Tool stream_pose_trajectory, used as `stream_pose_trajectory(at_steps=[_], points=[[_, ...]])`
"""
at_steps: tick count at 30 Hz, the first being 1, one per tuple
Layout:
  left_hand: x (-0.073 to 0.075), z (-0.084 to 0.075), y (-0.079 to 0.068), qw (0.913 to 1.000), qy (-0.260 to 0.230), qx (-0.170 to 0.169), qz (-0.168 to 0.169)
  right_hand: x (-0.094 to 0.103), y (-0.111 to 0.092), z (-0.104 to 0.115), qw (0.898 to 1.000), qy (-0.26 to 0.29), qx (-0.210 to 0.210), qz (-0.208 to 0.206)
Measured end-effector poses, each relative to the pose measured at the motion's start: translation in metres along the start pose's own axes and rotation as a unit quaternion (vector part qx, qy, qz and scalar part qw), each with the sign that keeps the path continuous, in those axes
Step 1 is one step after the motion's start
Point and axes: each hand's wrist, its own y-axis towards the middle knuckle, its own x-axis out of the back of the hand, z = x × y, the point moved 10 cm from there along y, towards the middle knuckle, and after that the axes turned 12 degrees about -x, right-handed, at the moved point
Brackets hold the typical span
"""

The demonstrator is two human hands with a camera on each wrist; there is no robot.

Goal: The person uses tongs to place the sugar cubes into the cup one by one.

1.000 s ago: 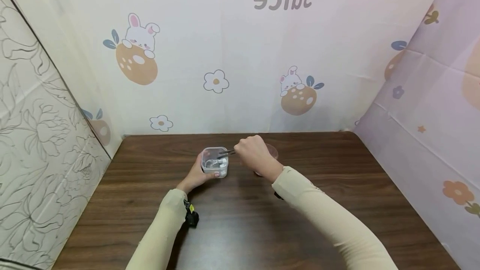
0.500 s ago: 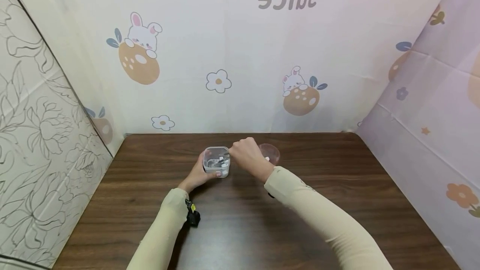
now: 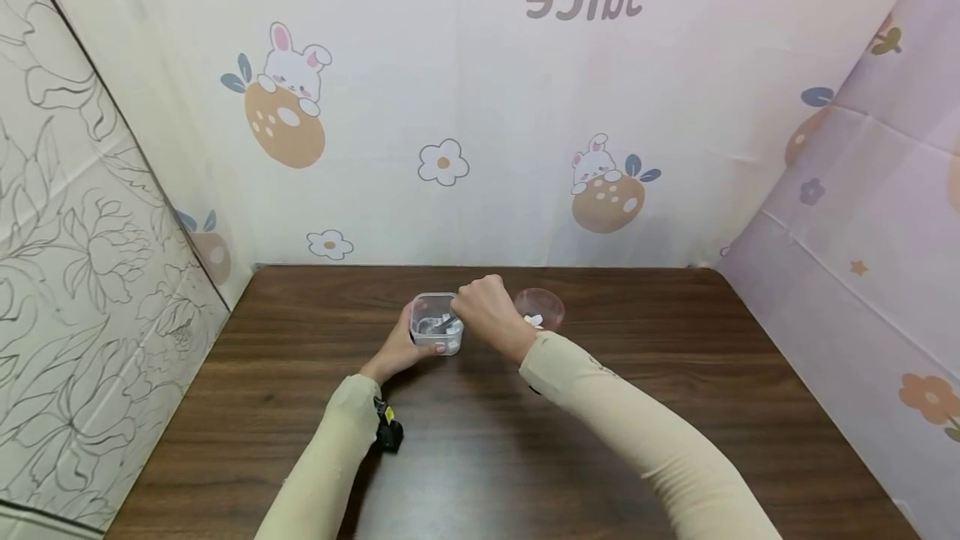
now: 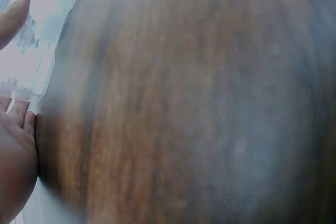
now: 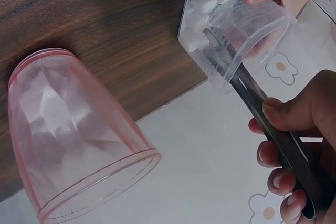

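My left hand [image 3: 396,352] grips a clear plastic box [image 3: 427,343] by its side, with the thumb along the near wall. Several small white pieces [image 5: 198,20] lie at the bottom of the box. In the right wrist view my right hand [image 5: 307,127] holds dark tongs [image 5: 260,109], fingers curled round the handle. Their tips reach down inside the box, close to the white pieces; whether they pinch one is unclear. To the right of the box stands a see-through pink cup [image 5: 79,135] with pale pieces inside, partly behind my right hand in the head view.
Both hands work near the back of a dark wooden table [image 3: 322,307]. A printed cloth wall [image 3: 375,215] rises directly behind the table's far edge. A black wrist camera [image 3: 388,432] hangs at the left wrist.
My right hand has moved a little left and lowered the tongs deeper into the box. More of the pink cup now shows. The left hand keeps its hold on the box.
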Motion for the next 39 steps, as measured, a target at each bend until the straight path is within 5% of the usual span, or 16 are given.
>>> stream_pose_trajectory(at_steps=[8,24,39], points=[[0.000,0.000,0.000,1.0000,0.006,0.001,0.000,-0.005,0.003,0.003,1.000,0.000,-0.005,0.023],[0.001,0.000,-0.002,1.0000,0.001,-0.004,-0.002,-0.002,0.000,0.003,1.000,0.028,0.003,-0.008],[0.000,-0.005,-0.001,0.9996,0.010,-0.023,-0.008,0.012,-0.013,-0.022,0.997,0.067,-0.003,-0.026]])
